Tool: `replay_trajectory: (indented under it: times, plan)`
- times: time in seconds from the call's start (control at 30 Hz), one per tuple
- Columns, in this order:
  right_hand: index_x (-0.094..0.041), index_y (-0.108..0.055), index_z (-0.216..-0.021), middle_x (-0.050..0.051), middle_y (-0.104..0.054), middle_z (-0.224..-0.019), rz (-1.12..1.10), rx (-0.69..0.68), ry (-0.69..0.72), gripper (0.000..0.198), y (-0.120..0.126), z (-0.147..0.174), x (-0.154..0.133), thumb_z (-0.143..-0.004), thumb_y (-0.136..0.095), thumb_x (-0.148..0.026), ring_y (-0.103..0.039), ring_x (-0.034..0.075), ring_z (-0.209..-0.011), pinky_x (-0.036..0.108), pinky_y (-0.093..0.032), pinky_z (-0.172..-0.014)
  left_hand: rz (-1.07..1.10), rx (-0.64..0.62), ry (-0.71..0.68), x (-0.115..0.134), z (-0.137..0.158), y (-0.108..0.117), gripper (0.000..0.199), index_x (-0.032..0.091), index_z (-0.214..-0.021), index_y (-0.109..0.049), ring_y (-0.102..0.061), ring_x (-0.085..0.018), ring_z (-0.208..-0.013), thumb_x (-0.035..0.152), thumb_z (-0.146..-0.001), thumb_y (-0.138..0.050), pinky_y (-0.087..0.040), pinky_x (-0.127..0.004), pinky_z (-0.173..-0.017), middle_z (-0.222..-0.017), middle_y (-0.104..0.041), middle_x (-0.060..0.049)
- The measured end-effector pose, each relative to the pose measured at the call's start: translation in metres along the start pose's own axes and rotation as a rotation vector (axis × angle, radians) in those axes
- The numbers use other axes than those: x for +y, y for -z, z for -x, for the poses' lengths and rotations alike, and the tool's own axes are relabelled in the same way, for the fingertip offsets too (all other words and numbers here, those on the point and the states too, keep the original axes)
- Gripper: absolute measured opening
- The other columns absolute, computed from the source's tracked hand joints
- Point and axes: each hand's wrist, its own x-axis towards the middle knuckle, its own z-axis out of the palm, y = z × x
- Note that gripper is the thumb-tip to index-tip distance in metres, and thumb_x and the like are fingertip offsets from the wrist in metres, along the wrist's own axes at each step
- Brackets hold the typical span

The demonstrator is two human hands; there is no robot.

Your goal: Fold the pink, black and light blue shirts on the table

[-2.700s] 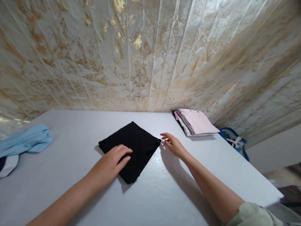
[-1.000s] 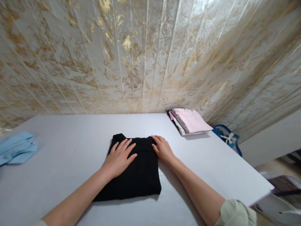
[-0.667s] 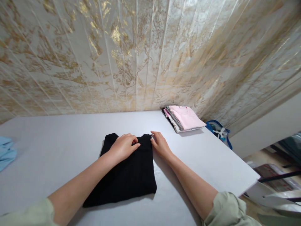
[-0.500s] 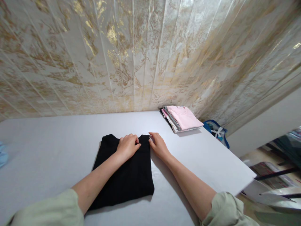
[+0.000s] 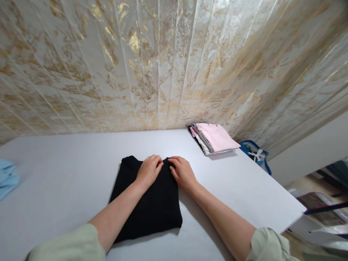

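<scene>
Black garment (image 5: 156,204) part-hidden; blue cloth (image 5: 7,177) cropped

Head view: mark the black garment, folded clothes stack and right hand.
Black garment (image 5: 160,203): head view, on the bare fabric between the two forearms.
Folded clothes stack (image 5: 216,137): head view, on its pink top.
Right hand (image 5: 183,172): head view, on the back of it.
</scene>
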Motion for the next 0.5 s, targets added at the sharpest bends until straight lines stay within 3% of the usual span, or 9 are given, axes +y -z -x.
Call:
replay_trajectory:
  times: [0.1,0.17,0.3,0.4,0.5]
  plan:
    - [-0.015,-0.050,-0.135,0.014,-0.055,-0.134,0.036,-0.063,-0.004,0.044,-0.007,0.002,0.003,-0.091,-0.050,-0.025,-0.050,0.026,-0.123,0.044,-0.040,-0.106,-0.006,0.013,-0.032,-0.003,0.002,0.019,0.015,0.022,-0.084,-0.058,-0.058,-0.020,-0.088,0.021,-0.090,-0.044,-0.045,-0.034,-0.082,-0.089,-0.062,-0.004]
    - [-0.011,-0.048,-0.137,0.017,-0.053,-0.136,0.032,-0.051,-0.008,0.048,-0.011,0.002,0.007,-0.092,-0.049,-0.027,-0.048,0.027,-0.126,0.044,-0.039,-0.107,-0.033,0.070,0.000,-0.018,0.003,0.040,0.018,0.022,-0.088,-0.060,-0.059,-0.021,-0.093,0.019,-0.088,-0.042,-0.045,-0.036,-0.087,-0.094,-0.064,-0.004]
    - [-0.012,-0.047,-0.137,0.017,-0.053,-0.134,0.012,-0.015,-0.014,0.048,-0.013,0.002,0.011,-0.093,-0.047,-0.030,-0.049,0.027,-0.124,0.046,-0.041,-0.106,0.010,0.163,0.274,-0.072,0.009,0.078,0.019,0.019,-0.089,-0.063,-0.061,-0.022,-0.092,0.020,-0.077,-0.048,-0.047,-0.037,-0.088,-0.097,-0.065,-0.007]
    - [-0.014,-0.047,-0.137,0.017,-0.054,-0.133,0.009,-0.001,-0.022,0.047,-0.014,0.002,0.011,-0.093,-0.046,-0.030,-0.050,0.027,-0.123,0.047,-0.042,-0.104,0.216,0.045,0.436,-0.106,0.018,0.085,0.022,0.018,-0.084,-0.065,-0.063,-0.022,-0.081,0.035,-0.072,-0.058,-0.050,-0.035,-0.078,-0.088,-0.068,-0.007]
    - [-0.014,-0.046,-0.138,0.016,-0.055,-0.132,0.020,0.010,-0.035,0.047,-0.015,0.002,0.010,-0.093,-0.046,-0.030,-0.050,0.027,-0.123,0.046,-0.042,-0.103,0.324,0.040,0.460,-0.117,0.027,0.077,0.029,0.019,-0.076,-0.063,-0.062,-0.020,-0.070,0.047,-0.073,-0.057,-0.048,-0.032,-0.068,-0.074,-0.067,-0.003]
